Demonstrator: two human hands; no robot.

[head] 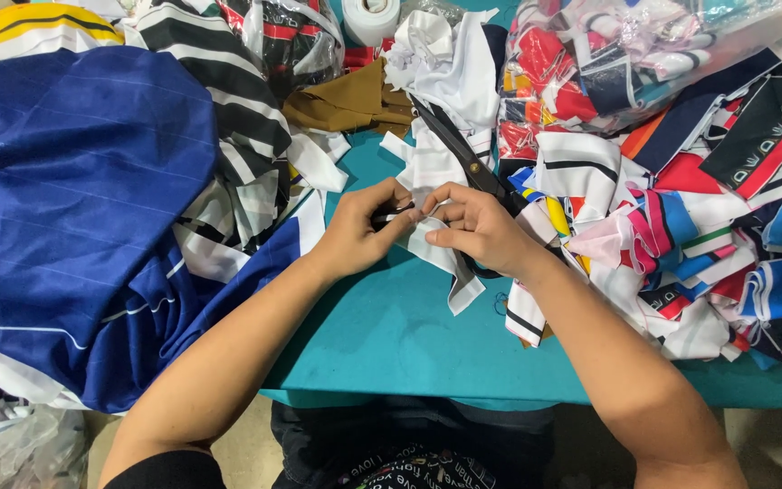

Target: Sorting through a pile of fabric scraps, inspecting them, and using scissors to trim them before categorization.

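My left hand (361,228) and my right hand (477,226) meet over the teal table (391,335), both pinching a narrow white fabric strip (450,272) that hangs down toward me. The left fingers also grip something small and dark at the strip's top end. Large black scissors (459,149) lie on white scraps just behind my right hand, blades pointing away; the handles are partly hidden under that hand.
A big blue fabric heap (74,208) with black-and-white striped cloth (228,100) fills the left. Many coloured collar pieces (708,235) pile up on the right, below a clear bag of scraps (626,54). Brown cloth (346,101) and a white tape roll (371,18) lie at the back.
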